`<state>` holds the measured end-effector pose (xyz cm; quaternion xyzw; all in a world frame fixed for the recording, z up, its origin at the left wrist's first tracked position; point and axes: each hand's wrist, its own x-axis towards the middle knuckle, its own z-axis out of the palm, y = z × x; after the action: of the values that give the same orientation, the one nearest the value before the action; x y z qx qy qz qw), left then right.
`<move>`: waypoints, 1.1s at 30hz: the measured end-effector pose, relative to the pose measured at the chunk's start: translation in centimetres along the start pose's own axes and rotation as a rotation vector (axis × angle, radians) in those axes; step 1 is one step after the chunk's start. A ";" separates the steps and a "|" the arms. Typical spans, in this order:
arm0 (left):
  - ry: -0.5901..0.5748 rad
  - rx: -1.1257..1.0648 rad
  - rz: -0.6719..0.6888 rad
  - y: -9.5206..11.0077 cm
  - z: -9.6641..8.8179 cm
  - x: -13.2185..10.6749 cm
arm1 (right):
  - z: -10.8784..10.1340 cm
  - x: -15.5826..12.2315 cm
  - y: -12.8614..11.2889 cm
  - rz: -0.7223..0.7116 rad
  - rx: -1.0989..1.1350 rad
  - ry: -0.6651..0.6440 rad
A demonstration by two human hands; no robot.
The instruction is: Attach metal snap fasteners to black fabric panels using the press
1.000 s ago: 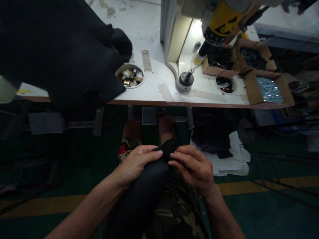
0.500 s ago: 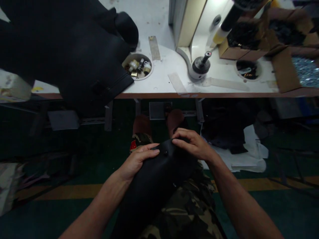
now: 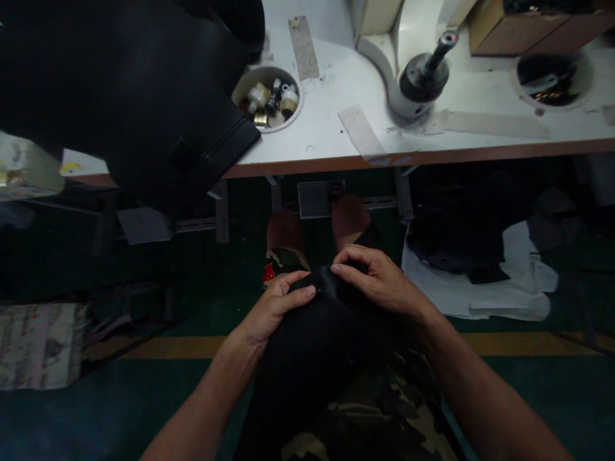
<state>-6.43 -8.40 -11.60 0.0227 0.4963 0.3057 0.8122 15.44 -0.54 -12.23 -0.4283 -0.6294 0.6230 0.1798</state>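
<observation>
A piece of smooth black material [image 3: 312,346], perhaps leather or coated cloth, lies over my lap and camouflage shorts [image 3: 384,410]. My left hand [image 3: 278,307] pinches its upper left edge, thumb on top beside a small dark stud. On the upper right edge, my right hand [image 3: 372,275] grips the same piece between thumb and curled fingers. The undersides of my fingers are hidden by the material. Both hands are above my knees, in front of the table edge.
Black pieces [image 3: 120,96] hang over the white table [image 3: 327,121] at left. A recessed cup [image 3: 266,128] holds metal and plastic fittings. A press post [image 3: 425,77] stands at right, near another cup [image 3: 552,80] and a cardboard box [image 3: 516,32]. White sheeting [image 3: 523,282] lies on the floor.
The view has shifted closer to the table, with the machine now further right and higher. Both hands keep their hold on the black material; the stud is now largely beside my left thumb.
</observation>
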 end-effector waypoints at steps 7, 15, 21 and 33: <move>-0.043 -0.063 -0.005 -0.4 -0.8 0.6 | 0.8 0.3 0.5 0.029 0.059 0.000; -0.042 -0.113 -0.028 -0.9 -1.2 1.1 | 1.0 0.6 0.5 0.028 0.058 -0.002; 0.000 0.021 -0.034 0.4 -1.6 0.4 | 0.9 0.3 0.5 -0.040 -0.046 0.014; 0.017 1.423 0.984 3.9 -0.1 -5.3 | 0.4 -2.7 -0.8 -0.595 -0.553 0.097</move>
<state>-10.07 -7.97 -6.15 0.7358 0.5095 0.2393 0.3764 16.44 -2.76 -10.70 -0.2885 -0.8603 0.3303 0.2599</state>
